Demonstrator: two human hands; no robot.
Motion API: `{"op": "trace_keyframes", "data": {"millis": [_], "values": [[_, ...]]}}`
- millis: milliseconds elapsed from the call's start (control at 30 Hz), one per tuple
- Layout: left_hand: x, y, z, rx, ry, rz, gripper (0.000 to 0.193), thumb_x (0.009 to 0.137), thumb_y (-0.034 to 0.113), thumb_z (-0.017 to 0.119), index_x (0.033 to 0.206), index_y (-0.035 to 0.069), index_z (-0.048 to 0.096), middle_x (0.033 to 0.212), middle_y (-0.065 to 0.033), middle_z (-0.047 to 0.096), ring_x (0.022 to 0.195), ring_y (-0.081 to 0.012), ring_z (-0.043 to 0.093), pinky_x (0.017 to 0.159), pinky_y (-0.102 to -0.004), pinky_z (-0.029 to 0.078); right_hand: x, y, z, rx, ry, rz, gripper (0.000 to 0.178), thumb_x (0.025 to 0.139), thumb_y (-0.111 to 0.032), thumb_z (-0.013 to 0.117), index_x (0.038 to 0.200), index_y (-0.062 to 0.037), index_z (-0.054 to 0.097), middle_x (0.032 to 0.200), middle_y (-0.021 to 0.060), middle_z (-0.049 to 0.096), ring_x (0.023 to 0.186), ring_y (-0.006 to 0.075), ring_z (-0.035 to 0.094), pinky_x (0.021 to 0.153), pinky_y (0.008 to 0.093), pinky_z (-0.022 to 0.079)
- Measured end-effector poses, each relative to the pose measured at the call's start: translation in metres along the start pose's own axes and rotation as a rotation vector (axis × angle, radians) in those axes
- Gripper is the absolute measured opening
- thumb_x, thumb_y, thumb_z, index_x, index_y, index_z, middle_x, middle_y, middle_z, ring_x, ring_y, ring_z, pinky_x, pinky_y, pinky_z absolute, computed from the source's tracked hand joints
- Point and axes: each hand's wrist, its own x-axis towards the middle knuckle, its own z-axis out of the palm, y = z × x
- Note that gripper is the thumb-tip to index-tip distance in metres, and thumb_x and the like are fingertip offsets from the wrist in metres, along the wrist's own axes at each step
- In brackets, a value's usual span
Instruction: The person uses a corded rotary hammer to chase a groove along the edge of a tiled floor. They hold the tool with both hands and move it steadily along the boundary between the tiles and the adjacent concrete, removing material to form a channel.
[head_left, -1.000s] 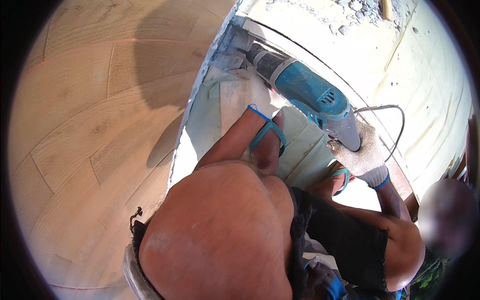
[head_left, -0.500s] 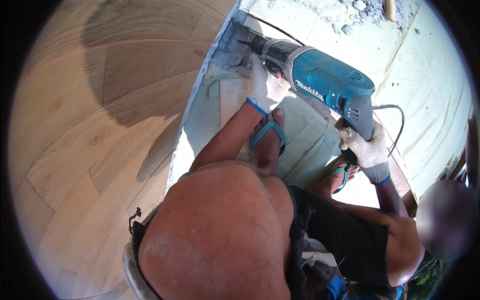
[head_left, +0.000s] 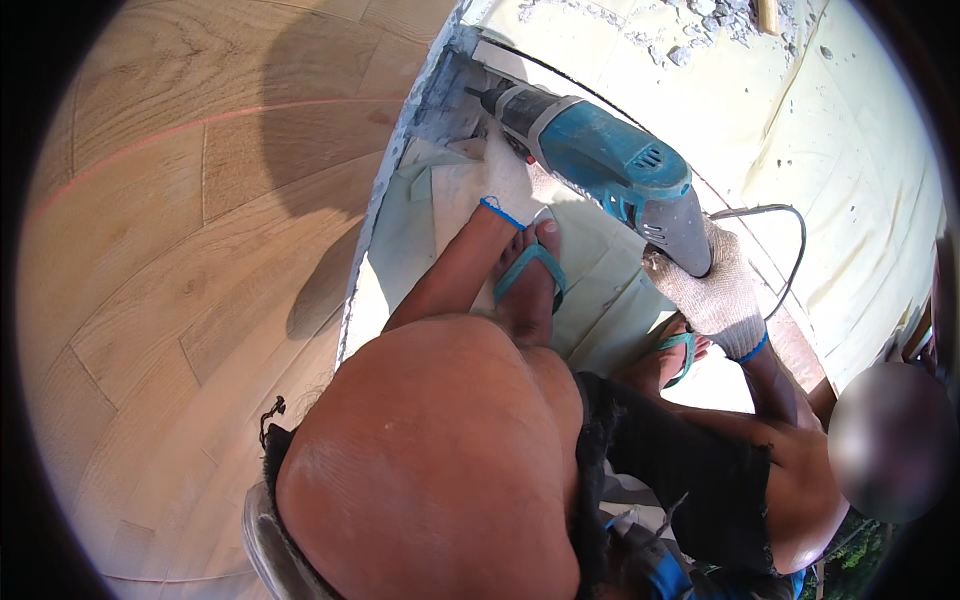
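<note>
A teal and grey rotary hammer (head_left: 605,150) lies slantwise across the upper middle, its front end to the left. Its thin dark bit (head_left: 473,92) points at the dusty grey edge strip (head_left: 440,105) beside the wooden floor. My left hand (head_left: 512,180), in a white knit glove with a blue cuff, is closed near the front of the hammer, mostly below its body. My right hand (head_left: 722,285), gloved alike, grips the rear handle, whose underside is hidden. Whether the bit touches the strip I cannot tell.
Wood-look planks (head_left: 200,250) with a red line spread at left. Pale sheeting (head_left: 850,170) covers the right side, with grey rubble (head_left: 690,40) at the top. A black cord (head_left: 800,250) loops behind my right hand. My sandalled feet (head_left: 530,270) stand below the hammer.
The rotary hammer has shifted a little left and rolled, so more of its top shows. My right hand moved left with it; my left hand shifted slightly left and down.
</note>
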Motion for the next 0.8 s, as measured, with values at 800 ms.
{"op": "trace_keyframes", "data": {"millis": [800], "values": [[0.008, 0.001, -0.053, -0.131, 0.114, -0.027, 0.044, 0.109, 0.044, 0.043, 0.135, 0.013, 0.059, 0.137, -0.0048, 0.063, 0.126, -0.0243, 0.059, 0.107, -0.0428, 0.049, 0.007, 0.014, 0.013, -0.001, -0.021, -0.017, 0.040, 0.086, -0.016, 0.075, 0.121, 0.0004, 0.068, 0.092, 0.0098, 0.075, 0.084, 0.0126, 0.068, 0.079, 0.0332, 0.056]]}}
